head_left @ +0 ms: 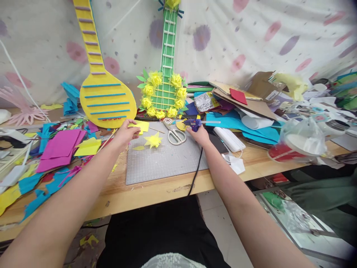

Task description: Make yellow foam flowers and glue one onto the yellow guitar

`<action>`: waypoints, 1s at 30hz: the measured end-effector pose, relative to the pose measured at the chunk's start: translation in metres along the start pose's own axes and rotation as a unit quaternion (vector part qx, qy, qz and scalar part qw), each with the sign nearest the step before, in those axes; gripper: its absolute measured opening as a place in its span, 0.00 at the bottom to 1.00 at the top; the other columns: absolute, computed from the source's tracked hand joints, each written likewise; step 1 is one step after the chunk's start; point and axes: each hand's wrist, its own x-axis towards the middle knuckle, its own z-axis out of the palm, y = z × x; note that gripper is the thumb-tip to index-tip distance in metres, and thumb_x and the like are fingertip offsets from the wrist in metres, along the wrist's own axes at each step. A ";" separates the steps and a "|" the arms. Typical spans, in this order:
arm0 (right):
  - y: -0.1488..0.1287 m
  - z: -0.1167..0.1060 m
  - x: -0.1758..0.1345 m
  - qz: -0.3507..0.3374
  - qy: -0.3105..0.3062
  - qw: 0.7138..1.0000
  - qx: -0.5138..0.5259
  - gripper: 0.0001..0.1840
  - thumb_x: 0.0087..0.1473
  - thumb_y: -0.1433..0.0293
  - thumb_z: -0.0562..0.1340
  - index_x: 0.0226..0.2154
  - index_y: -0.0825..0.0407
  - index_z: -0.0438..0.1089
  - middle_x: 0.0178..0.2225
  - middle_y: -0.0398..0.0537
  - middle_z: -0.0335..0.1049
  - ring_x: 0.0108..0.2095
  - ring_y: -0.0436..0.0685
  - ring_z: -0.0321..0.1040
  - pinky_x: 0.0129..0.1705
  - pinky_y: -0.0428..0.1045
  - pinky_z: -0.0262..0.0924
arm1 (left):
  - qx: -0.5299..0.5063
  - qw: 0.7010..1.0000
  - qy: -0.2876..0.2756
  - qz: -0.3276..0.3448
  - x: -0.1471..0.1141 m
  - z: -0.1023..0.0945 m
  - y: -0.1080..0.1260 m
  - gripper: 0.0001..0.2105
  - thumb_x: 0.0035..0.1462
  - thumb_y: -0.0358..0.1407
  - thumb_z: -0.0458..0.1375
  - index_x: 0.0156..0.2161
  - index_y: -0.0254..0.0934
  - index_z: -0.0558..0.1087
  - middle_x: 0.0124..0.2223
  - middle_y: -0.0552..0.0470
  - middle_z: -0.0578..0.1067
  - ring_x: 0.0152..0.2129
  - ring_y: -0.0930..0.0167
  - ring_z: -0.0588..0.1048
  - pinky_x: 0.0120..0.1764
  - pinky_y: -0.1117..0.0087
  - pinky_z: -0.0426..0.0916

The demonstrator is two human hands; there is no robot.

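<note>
My right hand (198,136) is closed round a blue hot glue gun (193,123) at the back right of the grey cutting mat (161,167). A clear glue stick juts from the gun to the right, and a black cord trails toward me. At the mat's back left, my left hand (129,133) has its fingers curled at the left edge of yellow paper (143,126). Between the hands lie a yellow paper flower (153,140) and white-handled scissors (176,137). A yellow paper leaf (138,148) rests left of the flower.
A yellow paper lute (107,96) and a green guitar-like craft (168,56) ringed with yellow flowers lean on the back curtain. Paper scraps, including magenta sheets (60,149), cover the left. Cardboard (262,87), face masks (229,139) and a bagged red-and-white tub (295,145) crowd the right.
</note>
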 end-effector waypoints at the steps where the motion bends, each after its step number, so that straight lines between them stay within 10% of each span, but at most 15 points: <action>1: 0.001 -0.001 -0.001 -0.001 0.008 1.000 -0.011 0.34 0.43 0.51 0.63 0.46 0.58 0.62 0.46 0.62 0.68 0.48 0.66 0.65 0.47 0.55 0.59 | -0.005 1.000 -0.019 -0.007 -0.001 0.001 0.000 0.13 0.37 0.29 0.62 0.30 0.38 0.64 0.23 0.59 0.68 0.23 0.77 0.69 0.27 0.76 0.63; 9: 0.005 -0.029 -0.017 -0.030 0.047 0.989 -0.140 0.29 0.41 0.52 0.64 0.39 0.56 0.61 0.42 0.63 0.66 0.46 0.67 0.63 0.43 0.55 0.57 | -0.070 0.988 -0.114 -0.079 -0.003 -0.003 0.006 0.07 0.38 0.28 0.65 0.27 0.32 0.72 0.28 0.52 0.73 0.25 0.79 0.70 0.34 0.75 0.67; 16: -0.033 -0.055 -0.040 -0.077 -0.178 0.963 -0.186 0.21 0.44 0.50 0.61 0.21 0.50 0.59 0.24 0.48 0.65 0.27 0.57 0.62 0.29 0.50 0.51 | -0.019 0.986 -0.144 -0.085 0.001 -0.003 0.010 0.11 0.34 0.24 0.66 0.28 0.33 0.74 0.33 0.50 0.75 0.31 0.75 0.72 0.36 0.73 0.68; 22: -0.078 -0.029 -0.043 -0.208 -0.201 0.955 0.072 0.18 0.46 0.55 0.61 0.22 0.51 0.57 0.22 0.41 0.60 0.25 0.49 0.56 0.28 0.46 0.48 | 0.145 0.987 -0.054 -0.044 0.003 0.014 0.015 0.07 0.36 0.35 0.66 0.23 0.36 0.73 0.24 0.54 0.69 0.21 0.77 0.63 0.24 0.73 0.57; 30: -0.100 0.029 -0.033 -0.206 -0.169 0.926 0.266 0.10 0.45 0.64 0.61 0.29 0.51 0.61 0.32 0.43 0.65 0.33 0.50 0.62 0.39 0.48 0.58 | 0.258 0.966 -0.011 -0.018 0.006 0.027 0.009 0.08 0.33 0.36 0.66 0.17 0.37 0.71 0.18 0.55 0.66 0.19 0.75 0.60 0.22 0.72 0.51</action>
